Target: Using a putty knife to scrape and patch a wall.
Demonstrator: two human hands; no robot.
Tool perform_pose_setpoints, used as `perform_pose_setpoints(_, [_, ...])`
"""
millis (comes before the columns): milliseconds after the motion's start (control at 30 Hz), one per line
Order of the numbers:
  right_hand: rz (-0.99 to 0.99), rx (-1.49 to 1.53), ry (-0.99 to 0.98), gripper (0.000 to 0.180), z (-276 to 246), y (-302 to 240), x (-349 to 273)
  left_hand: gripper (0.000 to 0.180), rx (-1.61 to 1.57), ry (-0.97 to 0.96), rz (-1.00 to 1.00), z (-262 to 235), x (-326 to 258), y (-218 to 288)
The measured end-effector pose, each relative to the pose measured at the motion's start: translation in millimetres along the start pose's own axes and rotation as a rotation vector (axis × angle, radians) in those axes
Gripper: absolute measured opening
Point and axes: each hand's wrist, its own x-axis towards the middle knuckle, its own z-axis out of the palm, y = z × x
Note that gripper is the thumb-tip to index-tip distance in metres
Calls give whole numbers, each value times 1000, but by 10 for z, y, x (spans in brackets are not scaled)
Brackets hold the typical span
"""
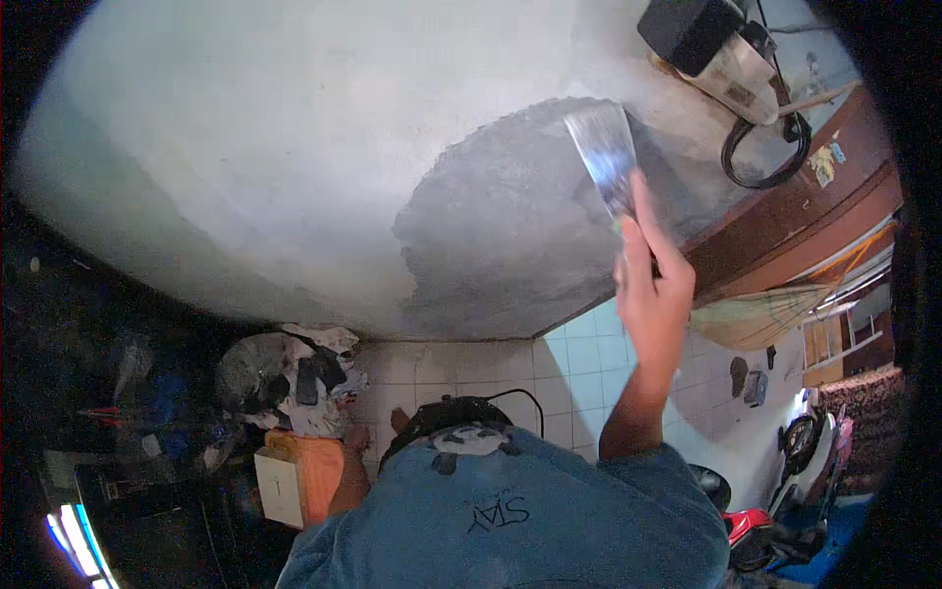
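Note:
My right hand [653, 294] is raised and wrapped round the handle of a putty knife [603, 147], with the forefinger stretched along it toward the blade. The wide metal blade, a little smeared by motion, lies over the upper right part of a dark grey patch of filler [500, 206] on the pale wall [324, 108]. Whether the blade's edge touches the wall I cannot tell. Low on the left, my left hand [359, 438] hangs beside my body, near an orange thing with a white box; its fingers are too small and dim to make out.
A black box-shaped device [690, 34] and a coiled black cable [765, 157] hang at the wall's upper right, beside a brown door frame [765, 226]. Bundled cloths or bags [304, 378] and a white box [281, 489] stand left on the tiled floor [451, 365]. A red motorbike [751, 530] is at the lower right.

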Motion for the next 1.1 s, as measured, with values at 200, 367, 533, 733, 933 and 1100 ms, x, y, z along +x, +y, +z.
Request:
perform_pose_setpoints(200, [54, -89, -46, 39, 43, -39, 105, 27, 429, -173, 319, -112, 50, -99])
perform_pose_setpoints(367, [143, -126, -37, 40, -86, 9, -108, 33, 395, -262, 112, -76, 66, -114])
perform_pose_setpoints(533, [65, -32, -20, 39, 66, -105, 94, 39, 393, -351, 27, -101, 170, -26])
perform_pose_setpoints(733, [293, -25, -68, 38, 44, -90, 162, 42, 403, -354, 23, -59, 235, 21])
perform_pose_setpoints(933, [218, 30, -19, 37, -72, -110, -100, 39, 461, -305, 88, -108, 107, -79])
perform_pose_setpoints(1100, [205, 114, 3, 36, 176, -157, 56, 37, 499, -285, 109, -97, 20, -113])
